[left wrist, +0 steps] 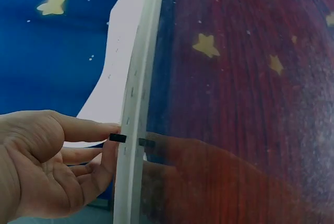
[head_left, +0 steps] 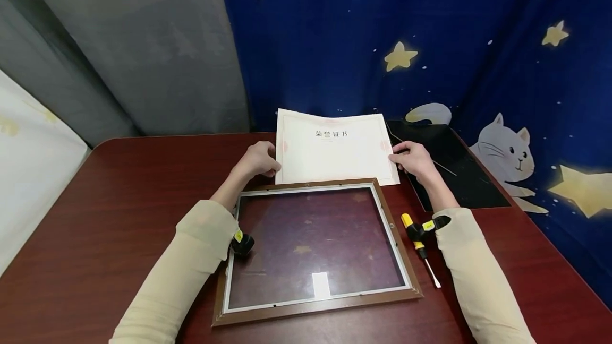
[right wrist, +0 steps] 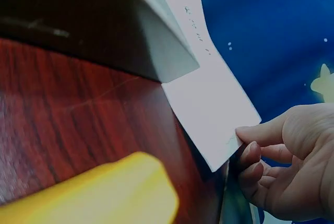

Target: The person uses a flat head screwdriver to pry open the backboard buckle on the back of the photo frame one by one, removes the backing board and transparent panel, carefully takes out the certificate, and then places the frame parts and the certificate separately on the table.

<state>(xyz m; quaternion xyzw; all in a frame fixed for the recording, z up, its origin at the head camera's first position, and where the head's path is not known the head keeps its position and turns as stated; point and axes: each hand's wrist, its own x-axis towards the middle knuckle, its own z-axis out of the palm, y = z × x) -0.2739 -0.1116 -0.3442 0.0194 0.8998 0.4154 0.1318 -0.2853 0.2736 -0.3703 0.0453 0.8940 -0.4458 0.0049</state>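
A white certificate (head_left: 334, 147) with a pink border and dark characters is held just beyond a brown picture frame (head_left: 315, 248) lying flat on the table. My left hand (head_left: 260, 159) pinches the sheet's left edge; in the left wrist view the left hand (left wrist: 52, 166) shows thumb and fingers on the paper (left wrist: 112, 83) beside the frame's white inner rim (left wrist: 136, 104). My right hand (head_left: 415, 159) pinches the right edge, and in the right wrist view the right hand (right wrist: 284, 166) holds the sheet's corner (right wrist: 219, 104). The frame's glass reflects stars.
A yellow-handled screwdriver (head_left: 419, 248) lies right of the frame, its handle (right wrist: 99, 192) close in the right wrist view. A black backing board (head_left: 454, 166) lies at the back right. A blue star-and-cat cloth (head_left: 478, 57) hangs behind the red-brown table (head_left: 119, 200).
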